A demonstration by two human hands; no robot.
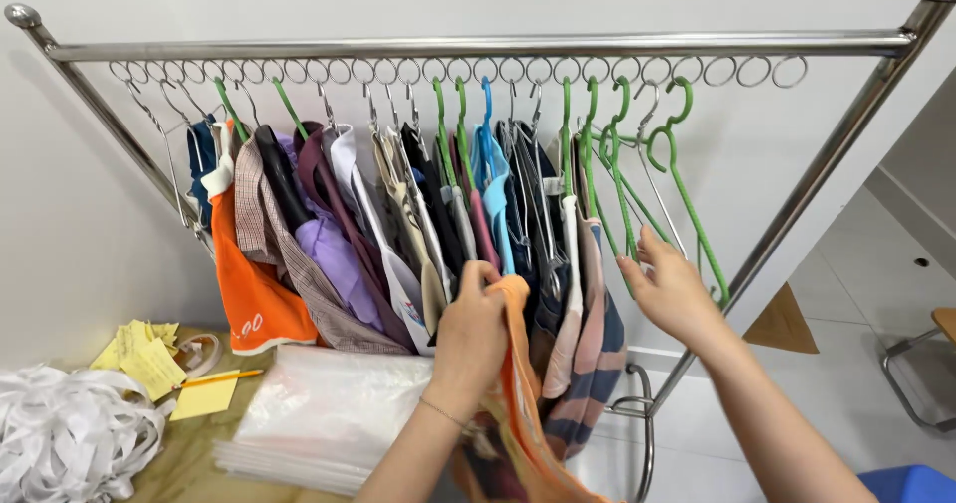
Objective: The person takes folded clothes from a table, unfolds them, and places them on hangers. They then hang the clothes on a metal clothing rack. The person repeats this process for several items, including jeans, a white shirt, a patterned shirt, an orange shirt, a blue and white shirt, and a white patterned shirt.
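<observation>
A steel clothes rack (478, 47) carries a row of hung shirts on green, blue and metal hangers. My left hand (470, 332) is closed on an orange garment (518, 403) that hangs down in front of the row. My right hand (672, 289) reaches up to the right end of the rack, its fingers touching the lower bar of an empty green hanger (687, 209). Two more empty green hangers (612, 179) hang beside it. An orange shirt (249, 294) and a purple shirt (344, 264) hang toward the left.
A stack of clear plastic bags (319, 413) lies on the table below the clothes. Yellow paper slips (149, 359), a pencil (221, 376) and a heap of white tape (70, 433) sit at left. A blue object (911, 485) and a chair leg (911, 383) are at right.
</observation>
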